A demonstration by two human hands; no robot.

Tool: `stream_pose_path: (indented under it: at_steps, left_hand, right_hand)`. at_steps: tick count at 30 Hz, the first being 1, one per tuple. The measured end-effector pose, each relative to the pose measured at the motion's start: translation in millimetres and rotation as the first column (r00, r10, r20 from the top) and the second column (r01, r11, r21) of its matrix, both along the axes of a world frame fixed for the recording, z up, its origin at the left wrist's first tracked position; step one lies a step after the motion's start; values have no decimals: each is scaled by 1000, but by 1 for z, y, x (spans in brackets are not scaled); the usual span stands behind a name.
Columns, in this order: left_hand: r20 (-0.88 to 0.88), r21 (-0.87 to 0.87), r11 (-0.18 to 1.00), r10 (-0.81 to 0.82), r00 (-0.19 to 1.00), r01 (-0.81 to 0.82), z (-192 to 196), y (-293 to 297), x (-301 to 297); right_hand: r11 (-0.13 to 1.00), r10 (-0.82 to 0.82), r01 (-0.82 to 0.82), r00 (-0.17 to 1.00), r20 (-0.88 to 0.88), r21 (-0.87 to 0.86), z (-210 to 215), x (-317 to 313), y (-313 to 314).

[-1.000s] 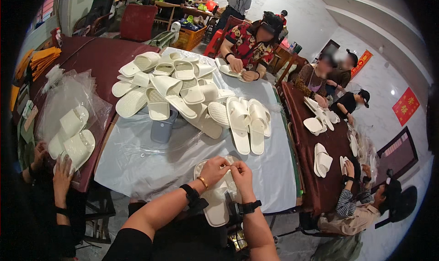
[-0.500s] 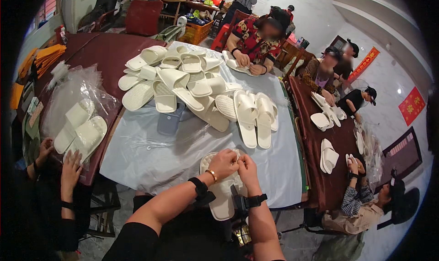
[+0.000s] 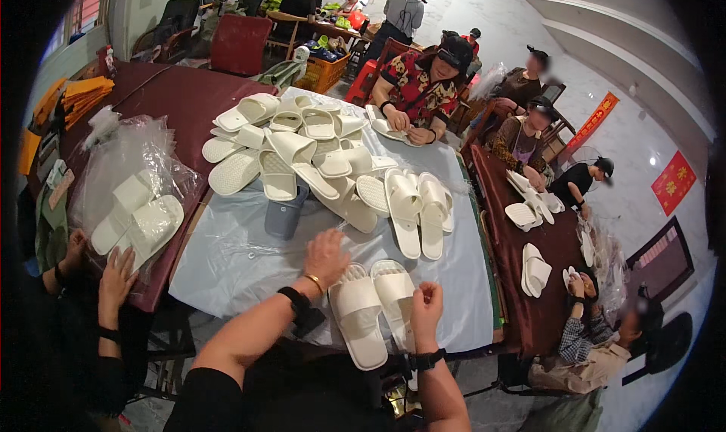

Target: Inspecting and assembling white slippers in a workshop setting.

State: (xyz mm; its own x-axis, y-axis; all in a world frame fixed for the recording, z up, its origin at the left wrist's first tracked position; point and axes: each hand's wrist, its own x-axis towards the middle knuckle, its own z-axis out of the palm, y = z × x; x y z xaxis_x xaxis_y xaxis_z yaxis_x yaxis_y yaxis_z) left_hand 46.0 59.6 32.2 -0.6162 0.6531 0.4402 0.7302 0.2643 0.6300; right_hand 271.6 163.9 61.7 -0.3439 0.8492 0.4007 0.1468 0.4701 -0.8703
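Two cream slippers lie side by side at the table's near edge, a left one [image 3: 358, 311] and a right one [image 3: 393, 296], toes away from me. Beyond the left slipper's toe, my left hand [image 3: 327, 258] hovers palm down over the blue-grey sheet, fingers stretched out and slightly blurred. Close to the right slipper's outer edge is my right hand [image 3: 426, 311], its fingers curled together at the tips. Whatever they pinch, if anything, is too small to make out. Both my wrists wear dark straps, and a gold bracelet circles the left one.
A heap of cream slippers [image 3: 302, 148] covers the table's far part, with a blue-grey slipper [image 3: 286, 214] at its near side. At left, another person's hands [image 3: 115, 284] touch bagged slippers [image 3: 147, 220]. Across the table a person handles a slipper [image 3: 386, 125]. More people work along the right-hand table [image 3: 503, 228].
My hands were together over the right slipper's toe and are now apart. The left moved left and away from me; the right drew back to the right. The slipper pair is now more exposed.
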Motion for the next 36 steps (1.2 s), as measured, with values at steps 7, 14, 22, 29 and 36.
stream_pose_path:
  at_steps: [7, 14, 22, 29, 36]
  left_hand:
    - [-101, -263, 959, 85, 991, -109, -35, -24, -38]
    - [-150, -294, 951, 55, 987, -98, -29, -28, -30]
    - [-188, -238, 968, 39, 981, -84, -31, -35, -30]
    - [-209, -181, 982, 20, 978, -59, -21, -25, -31]
    - [-173, -210, 974, 50, 984, -86, -34, -33, -33]
  right_hand:
    - [970, 157, -234, 806, 571, 64, -13, 24, -28]
    - [958, 63, -247, 675, 735, 144, -12, -17, -27]
    - [950, 144, -304, 622, 770, 68, -28, -1, -21]
    - [903, 267, -428, 634, 726, 41, 11, -14, 14]
    - [729, 166, -508, 782, 601, 459, 165, -194, 58]
